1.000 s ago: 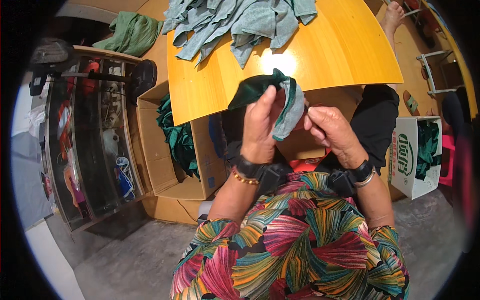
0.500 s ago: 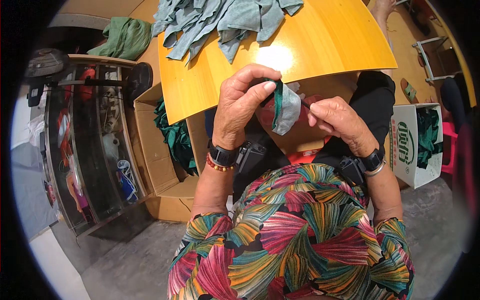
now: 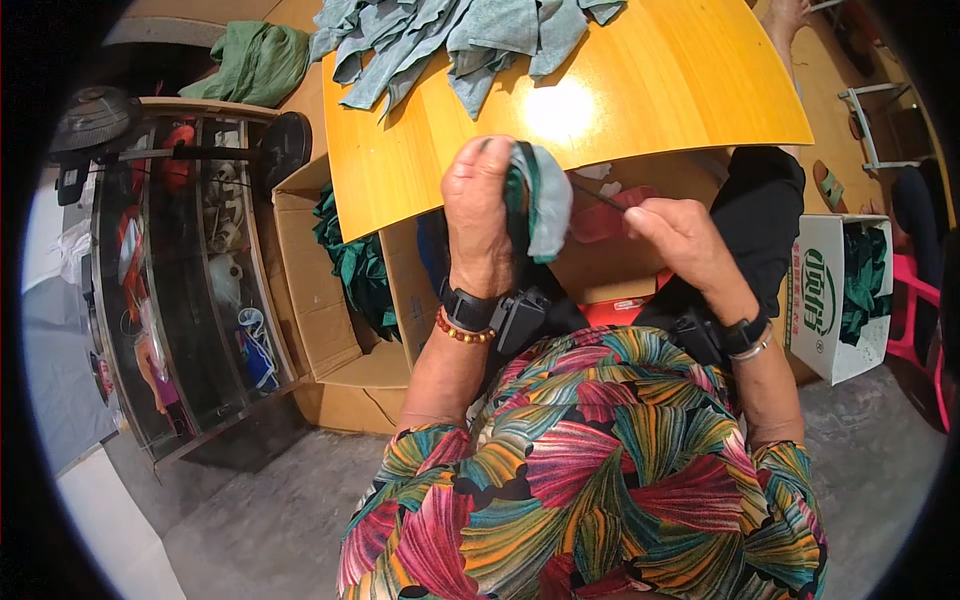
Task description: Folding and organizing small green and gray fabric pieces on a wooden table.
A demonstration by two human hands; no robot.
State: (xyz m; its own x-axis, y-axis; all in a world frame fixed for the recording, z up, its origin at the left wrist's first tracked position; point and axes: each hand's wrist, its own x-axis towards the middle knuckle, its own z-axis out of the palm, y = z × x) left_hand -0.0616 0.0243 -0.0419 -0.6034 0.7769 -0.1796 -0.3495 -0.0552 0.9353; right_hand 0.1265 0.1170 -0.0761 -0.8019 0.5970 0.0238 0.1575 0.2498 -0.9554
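My left hand (image 3: 478, 215) is closed around a small cloth piece (image 3: 550, 205), pale grey-blue on one face and dark green along its edge. The cloth hangs from the thumb side of the fist, just off the table's near edge. Between the thumb and fingers of my right hand (image 3: 680, 238) is a thin dark rod-like tool (image 3: 603, 198). It points left toward the cloth, and its tip is too blurred to tell whether it touches.
Grey-green cloth pieces (image 3: 430, 45) lie heaped on the yellow table (image 3: 690, 80). A cardboard box (image 3: 305, 290) with dark green cloth stands left; a white box (image 3: 818, 300) with similar cloth stands right, beside a pink stool (image 3: 912, 335). Far left are a glass-topped case (image 3: 190, 350) and a fan (image 3: 95, 125).
My left hand has turned so its back shows, swinging the cloth upright. My right hand has drawn slightly right, and more of the dark tool shows. The view has shifted a little.
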